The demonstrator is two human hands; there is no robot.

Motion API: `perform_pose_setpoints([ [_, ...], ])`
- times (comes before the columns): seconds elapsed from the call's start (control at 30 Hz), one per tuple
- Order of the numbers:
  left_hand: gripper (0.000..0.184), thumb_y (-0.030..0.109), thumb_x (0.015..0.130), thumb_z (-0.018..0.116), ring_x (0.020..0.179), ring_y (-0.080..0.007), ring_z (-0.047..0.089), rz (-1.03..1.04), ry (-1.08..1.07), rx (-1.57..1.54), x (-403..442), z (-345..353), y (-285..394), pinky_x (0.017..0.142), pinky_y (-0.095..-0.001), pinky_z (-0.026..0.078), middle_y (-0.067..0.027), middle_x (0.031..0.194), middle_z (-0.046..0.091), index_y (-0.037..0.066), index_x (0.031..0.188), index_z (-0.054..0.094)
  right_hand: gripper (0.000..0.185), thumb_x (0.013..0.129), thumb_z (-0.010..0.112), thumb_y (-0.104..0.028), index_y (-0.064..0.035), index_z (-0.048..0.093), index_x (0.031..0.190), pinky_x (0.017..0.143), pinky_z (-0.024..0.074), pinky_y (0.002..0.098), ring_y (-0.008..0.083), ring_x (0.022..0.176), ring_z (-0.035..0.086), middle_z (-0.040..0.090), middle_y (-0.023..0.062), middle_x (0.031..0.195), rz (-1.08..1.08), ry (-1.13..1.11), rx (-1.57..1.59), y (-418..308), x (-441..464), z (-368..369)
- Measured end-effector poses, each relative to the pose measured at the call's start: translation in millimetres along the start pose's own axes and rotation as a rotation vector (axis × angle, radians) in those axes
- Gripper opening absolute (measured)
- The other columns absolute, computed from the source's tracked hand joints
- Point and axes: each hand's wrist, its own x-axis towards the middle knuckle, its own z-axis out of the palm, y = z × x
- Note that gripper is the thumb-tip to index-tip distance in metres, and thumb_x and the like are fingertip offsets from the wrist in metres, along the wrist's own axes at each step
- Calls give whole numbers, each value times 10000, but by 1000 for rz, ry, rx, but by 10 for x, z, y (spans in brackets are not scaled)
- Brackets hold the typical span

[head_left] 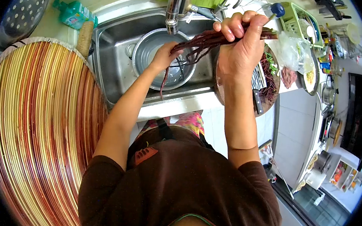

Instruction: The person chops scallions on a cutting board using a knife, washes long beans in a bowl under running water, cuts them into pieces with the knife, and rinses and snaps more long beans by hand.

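A bunch of long, dark purple beans (203, 44) stretches between my two hands above the sink. My right hand (243, 35) is raised in a fist around one end, and short bean tips stick out past it on the right. At the other end, my left hand (165, 56) has its fingers closed on the beans, over the rim of a metal basin (140, 65) in the sink (112, 71). A few beans droop below the bunch, one of them down past the basin's edge. The basin holds what looks like water.
Right of the sink, a round chopping board (271, 105) carries cut purple and green pieces and a black-handled knife (257, 103). The tap (174, 10) hangs over the basin. A green bottle (74, 14) stands left, near a large striped round cover (40, 114).
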Motion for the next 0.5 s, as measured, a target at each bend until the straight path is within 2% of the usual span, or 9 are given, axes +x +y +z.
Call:
perform_pose_setpoints([
  [0.03,303,129,846,689,912,-244,624,-60,-11,38,-2,-79,192,805,-323,472,-124,1010,649,25,1111,586,411,948,493,-482,-89,456,834,620,452,348,112,541,359,380,-5,629,-9,-11,20,-15,1,21],
  [0.13,318,173,774,755,1001,-296,601,291,243,-20,33,-9,-6,869,-342,469,-134,1073,625,30,1026,622,401,952,492,-473,-90,458,841,615,447,352,116,538,356,381,2,621,-65,-56,33,-78,15,95],
  [0.17,383,149,743,778,1143,-286,554,326,184,17,62,-42,-90,968,-322,431,-121,1226,580,20,1068,623,397,956,489,-466,-87,455,841,624,454,356,118,545,361,383,3,628,-76,-65,20,-103,24,107],
  [0.27,408,136,746,777,1135,-269,558,210,141,-73,-8,-221,9,962,-327,430,-110,1211,587,18,1102,614,373,968,491,-428,-80,451,841,668,478,375,126,567,380,390,5,647,-105,-112,-10,-135,95,67],
  [0.3,392,152,780,755,1100,-211,562,203,161,-102,-30,-264,28,956,-309,423,-68,1186,594,19,1120,613,363,971,494,-414,-78,450,840,686,486,382,129,575,387,392,5,653,-112,-131,-17,-120,131,47],
  [0.4,346,192,828,714,1048,-155,553,-140,81,-546,-80,-378,81,928,-286,421,-26,1149,593,29,1119,625,336,974,513,-366,-72,453,822,747,499,398,138,594,408,400,7,670,-81,-53,-42,24,204,-40],
  [0.43,315,223,867,670,1000,-121,546,-71,88,-504,-71,-413,88,896,-268,420,-2,1098,599,36,1118,632,316,970,537,-322,-70,457,798,776,499,402,144,601,429,407,7,666,-106,-83,-88,115,222,-112],
  [0.5,296,219,882,655,981,-117,554,-79,108,-416,-71,-514,154,888,-268,420,0,1056,616,37,1114,633,269,959,563,-267,-61,483,806,784,494,387,150,628,469,441,17,670,-72,-80,-121,283,231,-218],
])
